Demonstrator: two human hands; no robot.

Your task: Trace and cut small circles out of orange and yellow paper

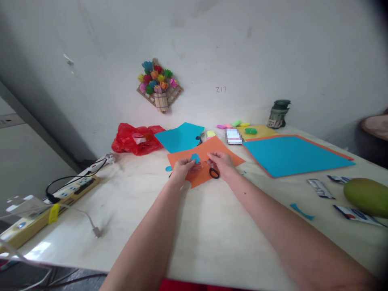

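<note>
- Far left: a power strip (71, 190) is lying along the table edge (212, 242) with a black cable plugged in; a loose white lead is trailing near it. You are keeping well apart from these.
- Behind, against the wall: a red plastic bag (136, 139) is sitting crumpled, with a craft bouquet (157, 83) hanging above it.
- Your left hand (182, 167) is pinching a small blue cutout (195, 157) between thumb and fingertips, pressing it over the orange sheet (224, 151). The grip is narrow, closed on the paper shape.
- The orange sheet is lying flat mid-table, partly over a blue sheet (180, 137) behind it.
- Your right hand (222, 161) is resting on the orange sheet with black-handled scissors (214, 171) under the fingers; whether it is actually gripping them, you cannot tell from here. The blades are hidden.
- Judgement: you are doing best by holding the cutout close to its edge, keeping the orange sheet flat, and pointing the scissor tips away from your left fingertips.
- Right: a large blue sheet (291, 155) is lying on an orange one, just beside your right forearm.
- Far right: a mango (368, 196) and some wrappers (321, 188) are sitting near the edge; a blue scrap (301, 211) is lying apart.
</note>
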